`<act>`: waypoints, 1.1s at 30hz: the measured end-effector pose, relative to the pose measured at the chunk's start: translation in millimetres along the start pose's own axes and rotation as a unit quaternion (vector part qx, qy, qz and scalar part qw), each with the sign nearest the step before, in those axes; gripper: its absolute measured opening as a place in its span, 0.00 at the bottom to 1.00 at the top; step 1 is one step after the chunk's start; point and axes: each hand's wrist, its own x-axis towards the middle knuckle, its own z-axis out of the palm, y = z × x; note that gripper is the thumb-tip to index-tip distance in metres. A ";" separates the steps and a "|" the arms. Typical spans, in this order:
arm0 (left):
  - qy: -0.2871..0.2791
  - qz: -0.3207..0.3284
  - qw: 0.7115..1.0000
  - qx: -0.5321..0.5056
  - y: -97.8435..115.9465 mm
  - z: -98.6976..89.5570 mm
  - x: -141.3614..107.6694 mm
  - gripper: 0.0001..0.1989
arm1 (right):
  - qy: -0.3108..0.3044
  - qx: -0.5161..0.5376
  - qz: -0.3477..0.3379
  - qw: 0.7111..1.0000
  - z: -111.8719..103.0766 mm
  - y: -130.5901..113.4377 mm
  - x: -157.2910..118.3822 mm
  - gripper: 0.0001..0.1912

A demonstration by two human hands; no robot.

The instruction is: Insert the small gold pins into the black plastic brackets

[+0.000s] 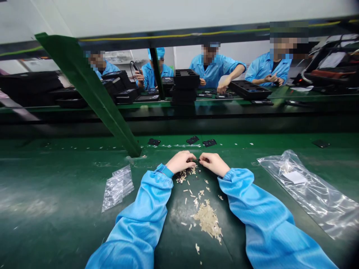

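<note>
Over the green work surface (75, 186), my left hand (183, 161) and my right hand (213, 163) face each other, fingertips almost meeting. The fingers of both hands are closed in a pinch. A tiny dark piece (198, 160) shows between them, at the tips of my right hand; whether my left fingers also grip something is too small to tell. Just below my left hand lies a small cluster of pale bits (181, 178) mixed with dark ones. Nearer to me, between my sleeves, is a larger heap of cream-coloured flat pieces (208, 218), with loose ones scattered around.
Clear plastic bags lie left (119, 186) and right (314, 194) of my arms. Flat black parts (192, 140) rest beyond my hands. A slanted green post (92, 93) stands at front left. Across the bench, people in blue work among black trays (185, 86).
</note>
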 end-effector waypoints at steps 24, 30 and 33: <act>0.128 -0.023 0.973 -0.191 33.6 8.1 -4.3 0.07 | 0.198 -0.102 -0.106 0.969 -11.4 -36.0 -4.6 0.04; 0.129 -0.008 0.983 -0.131 36.8 4.0 -8.9 0.06 | 0.182 -0.122 -0.083 0.972 -12.1 -37.2 -2.3 0.05; 0.116 -0.007 0.990 -0.082 34.5 3.5 -7.2 0.06 | 0.192 -0.119 -0.070 0.972 -13.7 -39.4 -1.0 0.06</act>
